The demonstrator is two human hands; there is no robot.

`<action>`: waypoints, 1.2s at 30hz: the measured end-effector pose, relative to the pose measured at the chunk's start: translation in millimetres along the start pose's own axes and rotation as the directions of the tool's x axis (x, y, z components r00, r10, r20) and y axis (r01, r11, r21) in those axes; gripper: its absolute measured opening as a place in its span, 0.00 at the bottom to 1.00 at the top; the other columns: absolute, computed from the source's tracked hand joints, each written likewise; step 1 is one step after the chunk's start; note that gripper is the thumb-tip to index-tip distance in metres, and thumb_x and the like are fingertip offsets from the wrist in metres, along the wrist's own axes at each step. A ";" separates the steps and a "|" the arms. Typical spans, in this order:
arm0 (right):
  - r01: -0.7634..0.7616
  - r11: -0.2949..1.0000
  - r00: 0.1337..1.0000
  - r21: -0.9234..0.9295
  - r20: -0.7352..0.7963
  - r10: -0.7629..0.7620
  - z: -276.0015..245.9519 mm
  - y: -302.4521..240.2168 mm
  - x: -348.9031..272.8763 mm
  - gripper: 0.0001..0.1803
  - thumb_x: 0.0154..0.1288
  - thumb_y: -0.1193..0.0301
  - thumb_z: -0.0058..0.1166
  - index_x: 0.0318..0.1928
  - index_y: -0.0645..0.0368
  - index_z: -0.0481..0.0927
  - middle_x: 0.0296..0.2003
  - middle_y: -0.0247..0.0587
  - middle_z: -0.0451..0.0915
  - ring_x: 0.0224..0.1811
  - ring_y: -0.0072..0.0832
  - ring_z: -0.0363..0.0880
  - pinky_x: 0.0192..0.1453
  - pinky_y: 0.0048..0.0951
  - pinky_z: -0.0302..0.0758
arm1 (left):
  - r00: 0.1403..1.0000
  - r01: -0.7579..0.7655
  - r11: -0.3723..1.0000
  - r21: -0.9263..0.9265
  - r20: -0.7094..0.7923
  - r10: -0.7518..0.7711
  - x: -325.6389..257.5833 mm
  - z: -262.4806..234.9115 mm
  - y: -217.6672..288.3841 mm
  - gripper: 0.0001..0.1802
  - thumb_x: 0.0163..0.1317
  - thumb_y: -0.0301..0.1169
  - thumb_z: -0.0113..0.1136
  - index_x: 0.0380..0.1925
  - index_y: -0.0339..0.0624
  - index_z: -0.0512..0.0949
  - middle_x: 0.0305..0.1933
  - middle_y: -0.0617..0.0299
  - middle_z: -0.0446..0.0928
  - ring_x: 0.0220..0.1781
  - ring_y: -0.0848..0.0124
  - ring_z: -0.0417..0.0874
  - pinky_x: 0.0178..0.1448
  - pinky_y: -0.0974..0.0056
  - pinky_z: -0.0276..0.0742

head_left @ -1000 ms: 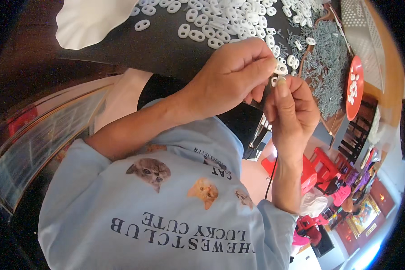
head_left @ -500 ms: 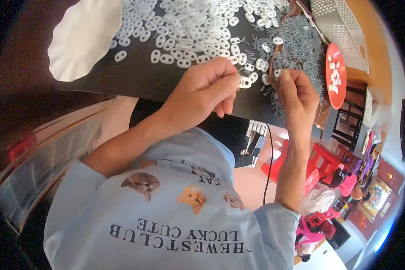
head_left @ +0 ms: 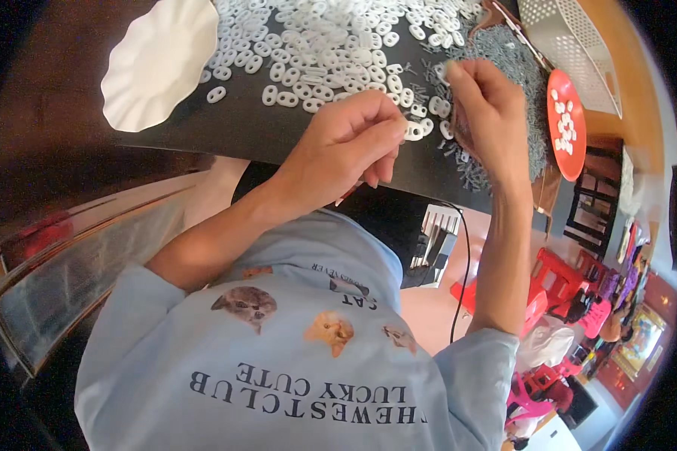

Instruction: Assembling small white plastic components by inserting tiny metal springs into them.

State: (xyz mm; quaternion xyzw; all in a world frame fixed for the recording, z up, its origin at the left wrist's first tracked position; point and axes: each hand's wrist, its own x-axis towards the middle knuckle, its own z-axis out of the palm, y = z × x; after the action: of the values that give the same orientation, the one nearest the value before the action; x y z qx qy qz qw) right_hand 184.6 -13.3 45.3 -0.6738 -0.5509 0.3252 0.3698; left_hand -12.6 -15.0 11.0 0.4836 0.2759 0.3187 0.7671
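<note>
My left hand hovers over the near edge of a black mat, fingers curled and pinching a white two-hole plastic piece. My right hand is raised further out over a heap of small grey parts, thumb and forefinger closed on a small pale piece. A wide spread of white two-hole pieces covers the mat beyond both hands. What sits inside either palm is hidden.
A white scalloped plate lies at the mat's left end. A red dish holding a few white pieces sits at the right, with a white perforated basket behind it. Below are my light blue shirt, a dark cable and red stools on the floor.
The hands, close together before, have parted. The right hand has lifted away over the grey heap; the left stays near the mat's edge. The view has tilted, showing more of the mat.
</note>
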 end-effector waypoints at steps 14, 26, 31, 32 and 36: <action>-0.102 0.981 0.954 -0.168 -0.297 0.049 -113.9 57.3 -94.9 0.09 0.68 0.68 0.50 0.37 0.61 0.77 0.20 0.21 0.66 0.20 0.08 0.59 0.22 0.14 0.54 | 0.997 0.047 0.996 0.072 0.056 -0.051 -0.6 17.4 -5.3 0.10 0.67 0.35 0.49 0.31 0.40 0.71 0.21 0.66 0.73 0.20 0.82 0.71 0.22 0.77 0.65; -0.099 0.761 0.970 -0.641 -0.233 -0.071 -157.6 123.0 -106.0 0.09 0.64 0.73 0.50 0.40 0.66 0.74 0.25 0.43 0.74 0.26 0.27 0.71 0.33 0.32 0.70 | 0.996 0.023 0.997 0.078 0.081 -0.029 -0.2 22.6 -7.5 0.10 0.68 0.34 0.48 0.33 0.39 0.72 0.22 0.66 0.73 0.21 0.82 0.71 0.24 0.77 0.65; -0.172 0.697 0.971 -0.696 -0.238 0.002 -153.2 122.8 -103.6 0.08 0.63 0.72 0.49 0.33 0.66 0.71 0.27 0.55 0.73 0.26 0.40 0.73 0.33 0.34 0.70 | 0.998 0.017 0.993 0.116 0.063 -0.024 -0.4 22.1 -4.4 0.10 0.68 0.34 0.48 0.33 0.39 0.72 0.22 0.66 0.72 0.21 0.81 0.71 0.24 0.77 0.66; -0.170 0.700 0.972 -0.693 -0.235 0.004 -150.5 118.9 -104.9 0.08 0.63 0.72 0.49 0.33 0.66 0.71 0.27 0.55 0.73 0.26 0.40 0.73 0.33 0.34 0.70 | 0.999 0.011 0.994 0.110 0.051 -0.016 0.0 21.4 -4.1 0.10 0.68 0.34 0.48 0.33 0.38 0.72 0.22 0.66 0.73 0.21 0.81 0.71 0.24 0.76 0.66; -0.106 0.747 0.956 -0.656 -0.274 -0.104 -141.0 107.0 -111.3 0.06 0.62 0.75 0.48 0.36 0.66 0.72 0.31 0.58 0.74 0.34 0.54 0.73 0.39 0.42 0.70 | 1.000 0.019 0.999 0.045 0.017 -0.020 3.8 22.2 -2.3 0.10 0.68 0.34 0.48 0.33 0.38 0.71 0.23 0.66 0.73 0.21 0.81 0.72 0.24 0.76 0.67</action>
State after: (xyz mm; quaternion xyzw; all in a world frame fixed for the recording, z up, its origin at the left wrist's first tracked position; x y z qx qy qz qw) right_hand 337.3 -155.2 29.6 -0.8018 -0.5688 0.0046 0.1831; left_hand 6.5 -25.4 16.9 0.5006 0.2810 0.3010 0.7615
